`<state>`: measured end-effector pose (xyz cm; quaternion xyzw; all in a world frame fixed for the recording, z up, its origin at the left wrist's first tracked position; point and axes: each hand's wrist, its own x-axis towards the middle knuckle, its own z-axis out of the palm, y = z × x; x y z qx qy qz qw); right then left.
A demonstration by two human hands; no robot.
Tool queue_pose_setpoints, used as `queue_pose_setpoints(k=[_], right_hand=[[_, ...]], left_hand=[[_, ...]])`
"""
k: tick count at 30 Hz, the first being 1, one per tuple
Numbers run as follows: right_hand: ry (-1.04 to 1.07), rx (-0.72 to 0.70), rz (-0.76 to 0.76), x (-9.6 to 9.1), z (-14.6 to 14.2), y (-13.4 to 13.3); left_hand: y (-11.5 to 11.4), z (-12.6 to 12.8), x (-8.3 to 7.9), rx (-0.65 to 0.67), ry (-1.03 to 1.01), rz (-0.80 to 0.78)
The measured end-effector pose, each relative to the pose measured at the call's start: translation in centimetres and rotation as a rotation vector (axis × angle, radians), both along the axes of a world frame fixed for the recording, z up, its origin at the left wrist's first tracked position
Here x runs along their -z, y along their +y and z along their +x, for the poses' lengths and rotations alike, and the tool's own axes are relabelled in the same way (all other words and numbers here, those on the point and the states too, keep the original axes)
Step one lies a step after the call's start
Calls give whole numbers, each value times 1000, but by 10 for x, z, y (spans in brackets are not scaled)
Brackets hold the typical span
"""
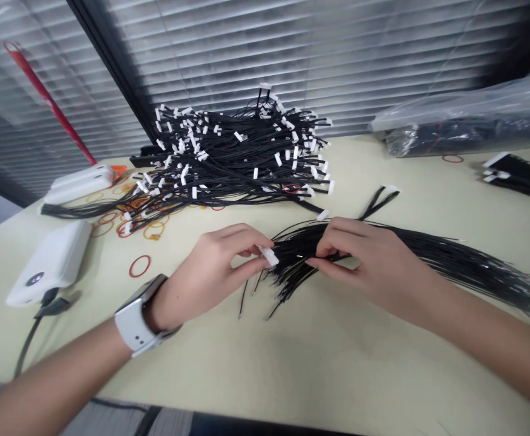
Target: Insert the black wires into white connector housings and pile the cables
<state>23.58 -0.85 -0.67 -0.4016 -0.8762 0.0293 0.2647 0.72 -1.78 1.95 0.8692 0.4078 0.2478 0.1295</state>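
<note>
Between the thumb and fingers of my left hand [222, 263] is a small white connector housing [270, 255]. Just to its right, my right hand [365, 251] pinches a thin black wire with a bright metal tip [300, 257], which points toward the housing with a gap between them. Beneath and behind both hands lies a loose bundle of black wires [446, 257], fanned out at its left end and running to the right edge of the table. A black cable with a white connector [385, 192] lies behind my right hand.
A large heap of black cables with white connectors [242, 151] stands at the back against the blinds. Rubber bands [139, 266] and two white devices [51, 260] are on the left. At the back right lie a plastic-wrapped bundle [464, 124] and a tied cable bundle [526, 175].
</note>
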Motion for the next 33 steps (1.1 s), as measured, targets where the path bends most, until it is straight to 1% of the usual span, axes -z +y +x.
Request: queue_pose_setpoints(k=[4,8,10,12,16,18,19,20,21,23,24,26,28,29,30,32,33], right_hand=[[35,12,-125,0,1,1],[34,11,-200,1,-2,-1],[16,14,-212,1,-4,-3],[-16,-9,-153,3,-5,-4],[-46,-82,102,4,-4,-4],[-2,-71,204,2,-2,-6],[42,-40,243,0,-2,-8],[97,1,266,-1,-2,-11],[146,37,255,-3,-3,-15],[196,41,154,-4,-8,-24],[177,-12,76,-4,-11,-28],[82,-176,-37,-2,-15,-33],[-38,-319,-42,3,-15,-31],[-96,-350,-19,6,-13,-27],[-145,-349,6,9,-11,-23],[-202,-272,9,13,-6,-13],[-216,-242,-16,15,-4,-8]], left_hand=[[0,1,0,-11,1,-9],[0,1,1,-29,-6,-23],[0,1,2,-30,-6,-29],[0,1,2,-42,-4,-37],[1,3,2,-82,-1,-44],[2,3,2,-90,-30,-54],[2,4,3,-93,-59,-75],[2,4,3,-96,-94,-112],[2,4,4,-98,-130,-165],[2,5,6,-96,-197,-281],[2,5,6,-90,-228,-339],[1,6,8,-75,-306,-441],[2,7,9,-67,-404,-543],[3,8,10,-68,-455,-598],[4,8,10,-74,-504,-647],[6,8,11,-87,-576,-737],[8,8,12,-97,-598,-778]])
